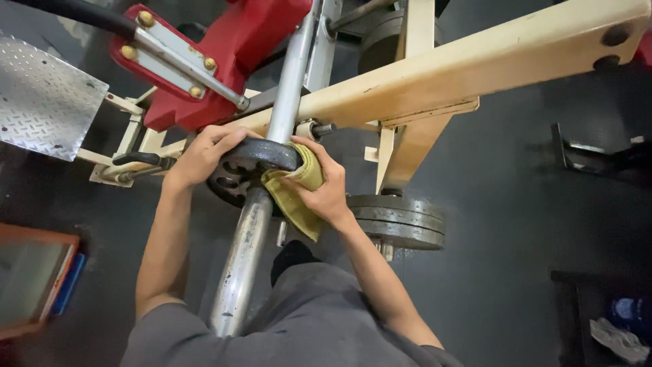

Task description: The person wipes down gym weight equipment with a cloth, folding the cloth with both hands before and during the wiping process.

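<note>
Under cream machine frame (475, 64), steel bar (251, 245) carries dark round weight plate (255, 160) with cutout holes, edge up; my left hand (200, 155) grips its rim, my right hand (326, 187) presses folded yellow-green cloth (292, 194) against it

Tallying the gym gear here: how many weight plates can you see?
3. One weight plate sits on the steel bar, gripped by the left hand and wiped by the right hand with a yellow cloth. Two are stacked lower right. Others may be hidden behind the frame.
</note>
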